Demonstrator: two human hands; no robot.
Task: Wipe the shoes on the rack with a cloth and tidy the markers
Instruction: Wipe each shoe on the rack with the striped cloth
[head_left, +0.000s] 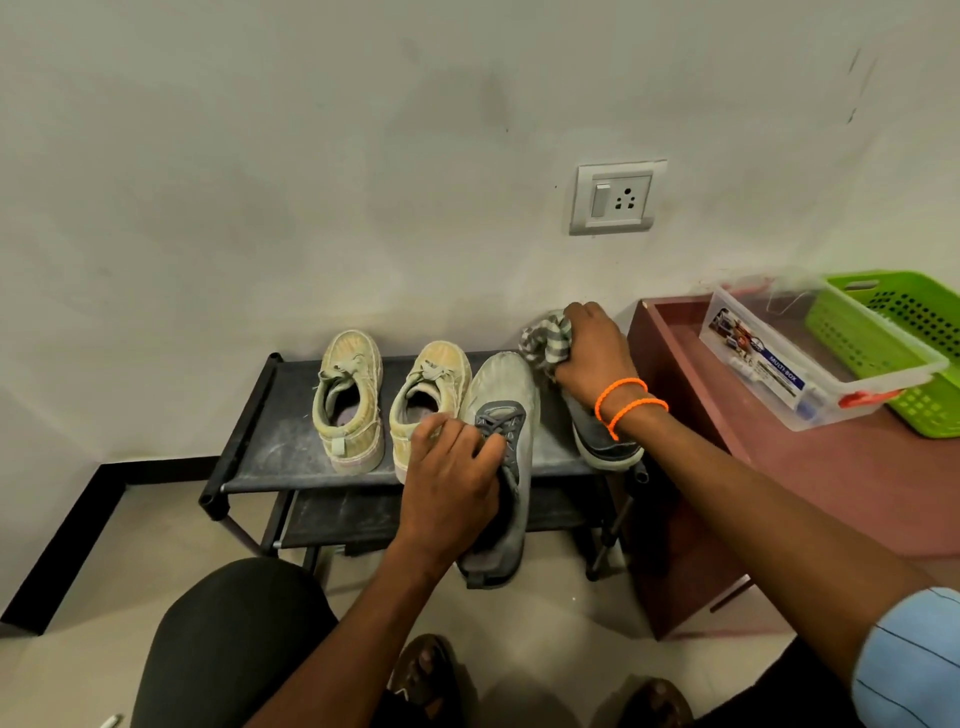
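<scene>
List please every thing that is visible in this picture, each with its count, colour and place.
rack: 1, black, against the wall
beige shoes: 2, on the rack's top shelf, left
grey shoe: 1, held at the rack's front
dark shoe: 1, on the rack's right end
cloth: 1, grey striped, above the dark shoe
table: 1, maroon, right of the rack
box: 1, clear, on the table
basket: 1, green, behind the box
socket: 1, white, on the wall
bands: 2, orange, right wrist
left hand: grips the grey shoe
right hand: grips the cloth
</scene>
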